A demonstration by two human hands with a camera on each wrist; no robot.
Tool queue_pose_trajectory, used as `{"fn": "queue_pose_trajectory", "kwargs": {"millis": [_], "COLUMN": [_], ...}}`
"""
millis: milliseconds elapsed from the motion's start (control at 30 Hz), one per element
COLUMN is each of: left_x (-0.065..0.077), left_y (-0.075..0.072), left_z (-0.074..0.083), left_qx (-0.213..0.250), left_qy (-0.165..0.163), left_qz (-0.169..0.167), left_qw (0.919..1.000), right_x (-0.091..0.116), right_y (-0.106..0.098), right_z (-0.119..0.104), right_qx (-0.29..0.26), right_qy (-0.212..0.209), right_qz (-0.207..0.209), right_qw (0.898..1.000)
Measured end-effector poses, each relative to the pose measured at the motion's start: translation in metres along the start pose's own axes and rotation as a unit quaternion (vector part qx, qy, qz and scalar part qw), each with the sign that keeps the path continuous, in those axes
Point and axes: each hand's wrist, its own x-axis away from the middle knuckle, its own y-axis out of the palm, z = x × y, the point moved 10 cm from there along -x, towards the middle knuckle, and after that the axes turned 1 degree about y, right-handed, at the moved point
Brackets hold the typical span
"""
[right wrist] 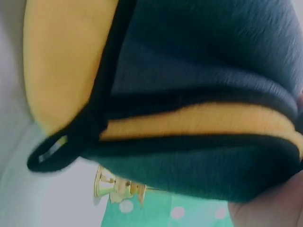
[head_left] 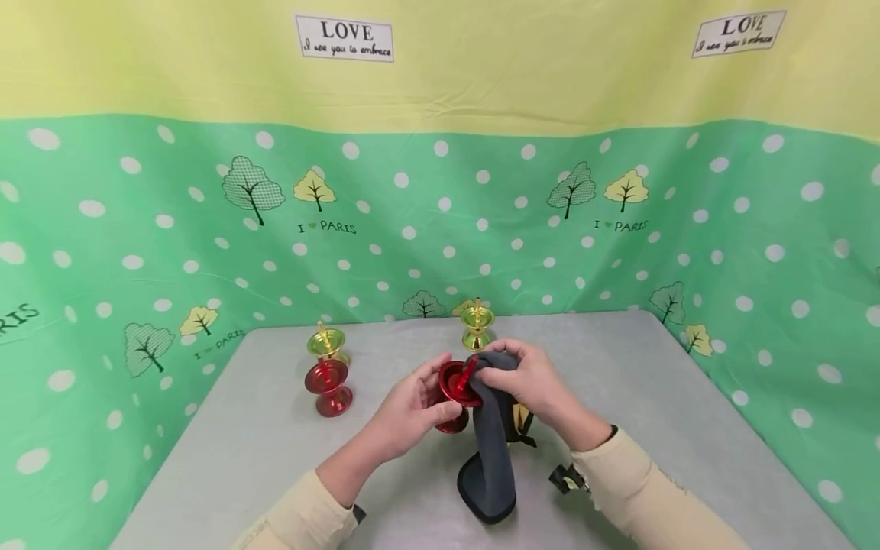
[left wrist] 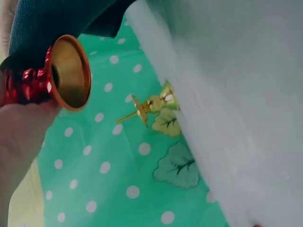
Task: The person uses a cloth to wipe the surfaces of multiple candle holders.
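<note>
My left hand (head_left: 407, 411) grips a shiny red metal candle holder (head_left: 450, 386), tilted, with a spike standing in its cup. In the left wrist view its flared foot (left wrist: 71, 71) shows a gold-coloured hollow underside. My right hand (head_left: 532, 382) pinches a dark grey cloth (head_left: 493, 451) with black edging against the cup and spike. One end of the cloth hangs down toward the table. The right wrist view shows the cloth's yellow side (right wrist: 66, 56) and a black loop (right wrist: 49, 153) at its corner. Part of the cup is hidden under the cloth.
Another red candle holder (head_left: 331, 389) stands at left on the grey table (head_left: 227, 458), in front of a gold one (head_left: 326, 342). A second gold holder (head_left: 477, 327) stands near the back edge. A green dotted curtain (head_left: 447, 206) encloses the back and sides.
</note>
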Motion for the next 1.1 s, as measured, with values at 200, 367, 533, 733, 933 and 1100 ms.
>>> {"fn": "queue_pose_trajectory", "kwargs": {"millis": [200,367,533,733,933,1100], "left_x": [-0.004,-0.006,-0.007,-0.002,0.009,0.006], "left_y": [0.000,-0.009,-0.028,-0.029,-0.022,-0.027], "left_z": [-0.013,-0.017,-0.017,0.000,0.015,0.002], "left_qx": [0.063,-0.007,-0.120,-0.204,-0.224,-0.157], "left_qy": [-0.058,-0.053,-0.016,0.053,0.117,0.071], "left_qz": [0.001,0.060,0.165,0.220,0.222,0.206], "left_qw": [0.9963,0.9967,0.9789,0.9525,0.9418,0.9634], "right_x": [-0.008,-0.003,0.008,0.016,0.011,0.007], "right_y": [0.005,0.015,0.023,0.031,0.026,0.012], "right_z": [-0.004,-0.008,-0.014,-0.020,-0.016,-0.020], "right_qx": [0.045,0.136,0.169,0.147,0.157,0.211], "right_qy": [-0.034,-0.079,-0.083,-0.077,-0.043,-0.055], "right_qz": [-0.060,-0.068,-0.030,-0.017,-0.010,0.056], "right_qw": [0.997,0.985,0.982,0.986,0.987,0.974]}}
